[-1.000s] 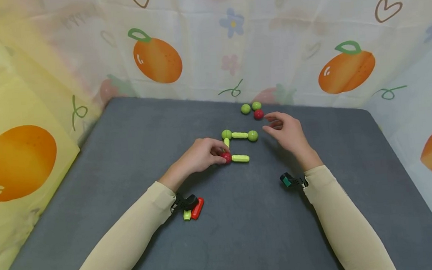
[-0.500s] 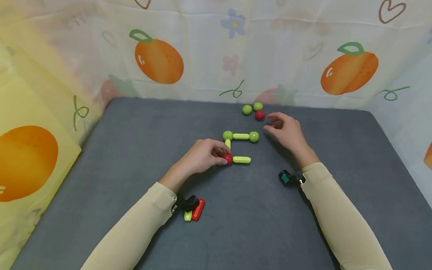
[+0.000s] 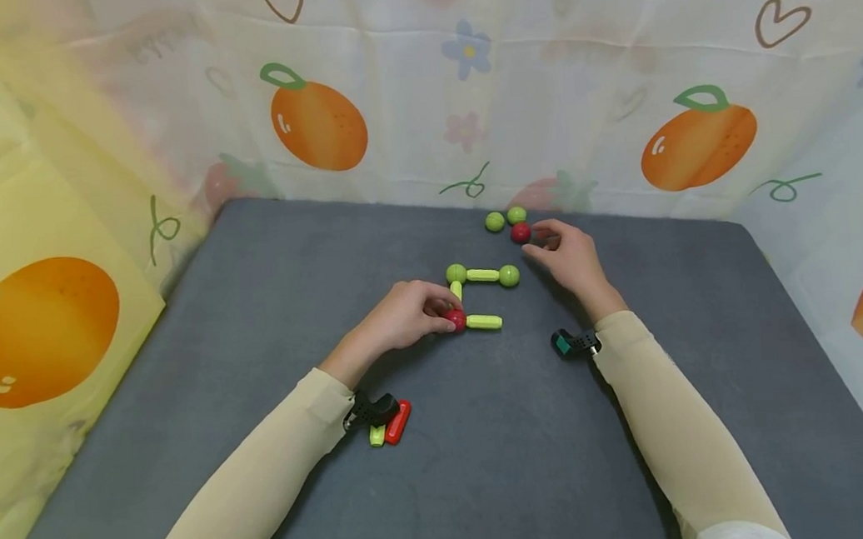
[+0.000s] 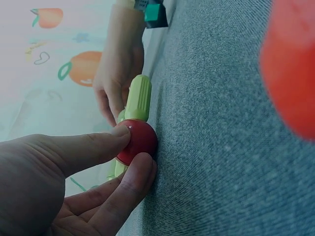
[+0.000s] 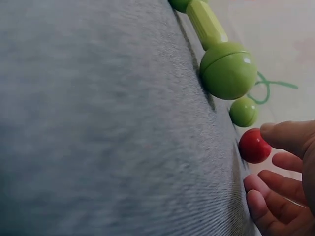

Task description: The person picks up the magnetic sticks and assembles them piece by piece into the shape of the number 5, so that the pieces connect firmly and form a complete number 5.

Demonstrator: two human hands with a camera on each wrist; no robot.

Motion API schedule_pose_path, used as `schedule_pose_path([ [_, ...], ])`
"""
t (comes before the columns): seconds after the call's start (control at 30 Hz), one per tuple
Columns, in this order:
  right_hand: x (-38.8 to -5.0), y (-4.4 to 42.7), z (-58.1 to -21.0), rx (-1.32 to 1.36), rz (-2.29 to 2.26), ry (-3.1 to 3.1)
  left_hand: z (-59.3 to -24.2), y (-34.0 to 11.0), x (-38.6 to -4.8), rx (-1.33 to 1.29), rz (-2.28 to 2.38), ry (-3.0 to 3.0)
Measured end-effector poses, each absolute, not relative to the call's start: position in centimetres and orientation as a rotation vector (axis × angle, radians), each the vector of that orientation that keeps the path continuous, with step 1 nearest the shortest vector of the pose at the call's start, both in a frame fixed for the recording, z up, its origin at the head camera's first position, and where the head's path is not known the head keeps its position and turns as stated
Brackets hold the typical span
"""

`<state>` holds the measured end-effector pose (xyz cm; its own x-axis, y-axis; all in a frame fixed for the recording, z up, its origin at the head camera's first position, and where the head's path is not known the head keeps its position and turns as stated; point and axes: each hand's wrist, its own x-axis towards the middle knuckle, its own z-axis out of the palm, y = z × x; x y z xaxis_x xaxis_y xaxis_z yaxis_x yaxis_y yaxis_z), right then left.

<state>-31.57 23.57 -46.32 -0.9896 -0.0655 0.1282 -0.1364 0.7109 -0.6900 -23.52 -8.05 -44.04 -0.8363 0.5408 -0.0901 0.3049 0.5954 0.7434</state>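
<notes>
My left hand (image 3: pixel 412 313) pinches a red ball (image 4: pixel 140 141) between thumb and fingers. From that ball one yellow-green stick (image 3: pixel 484 323) points right, and another (image 3: pixel 456 289) runs back to a green ball (image 3: pixel 456 274). A further stick (image 3: pixel 483 275) links this one to a second green ball (image 3: pixel 509 276). Beyond them, my right hand (image 3: pixel 569 260) is at a loose red ball (image 5: pixel 254 146), thumb and fingers parted around its right side. In the right wrist view the thumb tip overlaps the ball's edge; whether it touches cannot be told.
Two loose green balls (image 3: pixel 494 222) lie left of and behind the loose red ball, close to the patterned cloth wall (image 3: pixel 404 96). Beneath my left wrist, a red stick (image 3: pixel 398 422) and a yellow-green stick (image 3: pixel 377 435) lie on the grey table (image 3: pixel 447 485).
My right hand has shifted slightly forward and left, closer to the loose red ball. The left hand keeps its pinch on the other red ball.
</notes>
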Motion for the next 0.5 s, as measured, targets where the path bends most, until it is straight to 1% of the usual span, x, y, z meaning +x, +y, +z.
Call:
schedule_pose_path([
  [0.27, -33.0, 22.7, -46.3, 0.111, 1.103, -2.836, -44.0, -8.1, -23.5, 0.679, 1.094, 2.514],
  [0.5, -33.3, 21.8, -46.3, 0.020, 1.069, -2.832, -44.0, -8.1, -23.3, 0.680, 1.092, 2.520],
])
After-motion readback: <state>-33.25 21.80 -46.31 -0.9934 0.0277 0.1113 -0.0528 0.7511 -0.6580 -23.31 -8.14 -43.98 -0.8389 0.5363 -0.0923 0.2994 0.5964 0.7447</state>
